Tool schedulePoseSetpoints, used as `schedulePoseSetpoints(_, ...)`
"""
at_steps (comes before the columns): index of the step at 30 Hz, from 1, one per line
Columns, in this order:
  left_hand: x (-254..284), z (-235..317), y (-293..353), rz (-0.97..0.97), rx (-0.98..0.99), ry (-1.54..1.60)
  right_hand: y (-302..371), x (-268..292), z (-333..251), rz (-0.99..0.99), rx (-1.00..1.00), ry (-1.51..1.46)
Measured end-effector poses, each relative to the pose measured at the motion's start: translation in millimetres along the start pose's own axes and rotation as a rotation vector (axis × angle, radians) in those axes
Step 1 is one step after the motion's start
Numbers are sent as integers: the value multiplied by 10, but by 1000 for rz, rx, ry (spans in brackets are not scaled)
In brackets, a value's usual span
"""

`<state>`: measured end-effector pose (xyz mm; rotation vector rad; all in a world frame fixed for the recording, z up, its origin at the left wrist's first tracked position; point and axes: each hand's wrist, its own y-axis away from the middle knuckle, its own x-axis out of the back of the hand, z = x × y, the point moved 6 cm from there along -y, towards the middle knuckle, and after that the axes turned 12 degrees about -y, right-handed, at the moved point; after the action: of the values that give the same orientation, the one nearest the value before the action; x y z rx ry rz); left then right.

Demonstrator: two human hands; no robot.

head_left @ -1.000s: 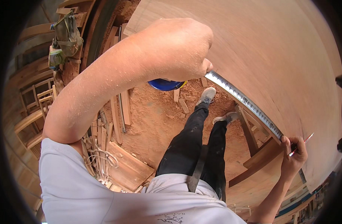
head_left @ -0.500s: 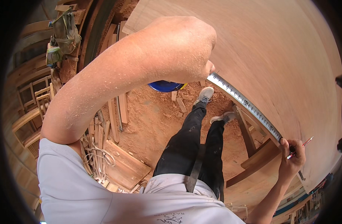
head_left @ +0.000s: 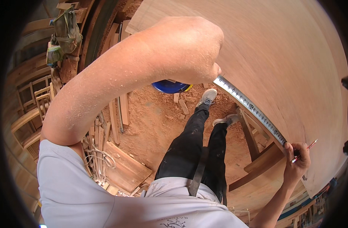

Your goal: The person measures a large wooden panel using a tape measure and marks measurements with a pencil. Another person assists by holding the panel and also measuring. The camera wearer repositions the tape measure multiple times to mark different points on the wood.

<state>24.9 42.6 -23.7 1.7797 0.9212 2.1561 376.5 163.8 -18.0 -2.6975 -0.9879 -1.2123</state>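
A steel tape measure blade (head_left: 253, 111) runs along the near edge of a large pale wooden sheet (head_left: 272, 49). At its far end, my left hand (head_left: 202, 47) is closed on the tape measure; the back of the hand and wrist hide most of the fingers and any case. My right hand (head_left: 298, 159) pinches the blade's near end at the sheet's edge. A slim red-and-white pencil (head_left: 313, 144) is also gripped in the right hand, sticking out past the knuckles over the sheet.
Sawdust covers the floor (head_left: 147, 117) around my feet. A blue round container (head_left: 168, 87) stands under my left forearm. Offcuts and boards (head_left: 126, 167) lie at the left. Wooden supports (head_left: 250, 136) are beneath the sheet. A bag (head_left: 66, 32) hangs at the far left.
My left hand has shifted slightly to the right along with its end of the tape blade. My right hand stays nearly in place, still holding the pencil.
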Motion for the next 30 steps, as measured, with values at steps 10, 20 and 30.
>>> schedulePoseSetpoints(10, -28, 5, 4, -13, 23, -35, -1, 7, 59, -14, -19, 8)
schedulePoseSetpoints(20, -23, 0, 6, 3, 9, -47, -19, -4, 21, -23, -38, 3)
schedulePoseSetpoints(30, -12, 5, 13, -1, -14, -11, -20, 3, 62, -31, -35, -11)
